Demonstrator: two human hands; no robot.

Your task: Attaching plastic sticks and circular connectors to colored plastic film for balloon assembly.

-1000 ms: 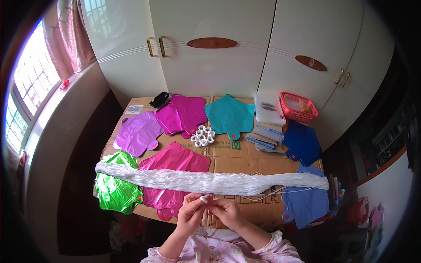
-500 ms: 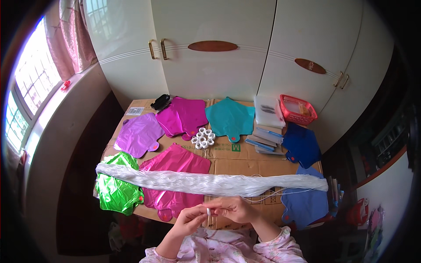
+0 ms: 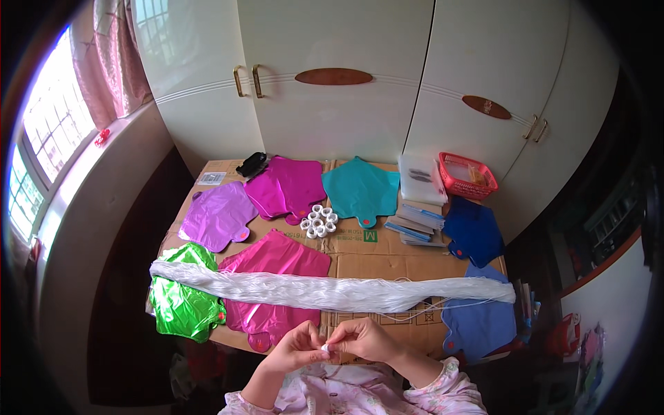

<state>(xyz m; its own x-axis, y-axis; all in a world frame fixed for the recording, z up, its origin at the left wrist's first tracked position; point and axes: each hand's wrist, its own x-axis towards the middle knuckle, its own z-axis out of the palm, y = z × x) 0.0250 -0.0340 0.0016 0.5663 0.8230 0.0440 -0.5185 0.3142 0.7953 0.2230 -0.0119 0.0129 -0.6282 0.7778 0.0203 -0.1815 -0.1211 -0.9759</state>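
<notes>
- We see the small white coil (image 3: pixel 326 348) at the near edge of the cardboard (image 3: pixel 370 259), roughly midway between left and right; it is too small for us to tell its axis.
- Our left hand (image 3: pixel 297 347) comes to it from the left, thumb and forefinger nearly closed about it.
- Our right hand (image 3: pixel 361 340) meets it from the right, fingertips pinched together at it; we cannot tell which hand bears it.
- Just far of both hands lies the white thread hank (image 3: pixel 304 290), its long axis running left to right; its loose strands stray on the right hand's side.
- The hank crosses green foil (image 3: pixel 181 315) at left, pink foil (image 3: pixel 277 250) near the middle, and light-blue foil (image 3: pixel 478 324) at right.
- Farther off, we find white rings (image 3: pixel 319 223) clustered.
</notes>
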